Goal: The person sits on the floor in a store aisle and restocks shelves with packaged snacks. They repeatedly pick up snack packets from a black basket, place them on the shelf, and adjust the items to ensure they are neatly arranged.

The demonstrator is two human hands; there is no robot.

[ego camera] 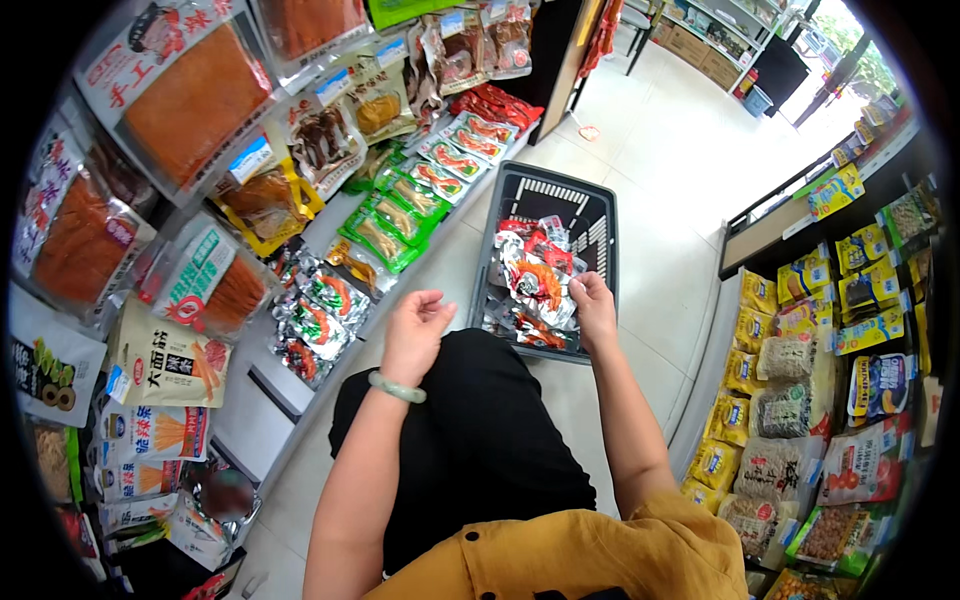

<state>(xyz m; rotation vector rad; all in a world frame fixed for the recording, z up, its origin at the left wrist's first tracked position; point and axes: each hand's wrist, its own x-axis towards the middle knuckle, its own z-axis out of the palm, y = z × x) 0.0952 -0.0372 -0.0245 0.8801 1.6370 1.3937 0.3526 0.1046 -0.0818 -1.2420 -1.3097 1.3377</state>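
My right hand (594, 306) pinches the edge of a silver foil snack packet (531, 277) with an orange-red food picture. That packet is over a dark grey plastic shopping basket (609, 225) on the floor ahead of my knees. Inside the basket lie several red packets (517, 226) and more silver foil packets (501, 319), partly covered. My left hand (415, 334), with a pale green bangle (397, 387) on its wrist, hovers above my knee. Its fingers are loosely curled, with nothing seen in them. The nearest lower-shelf goods are silver foil packets (330, 304).
On my left, a shelf (259, 427) carries green packets (394, 217), with bagged snacks (199, 105) hanging above. Another shelf (686, 435) at right holds yellow packets (727, 420) and noodle bags (784, 409). Pale floor tiles (660, 202) run between the shelves. A chair (637, 22) stands farther back.
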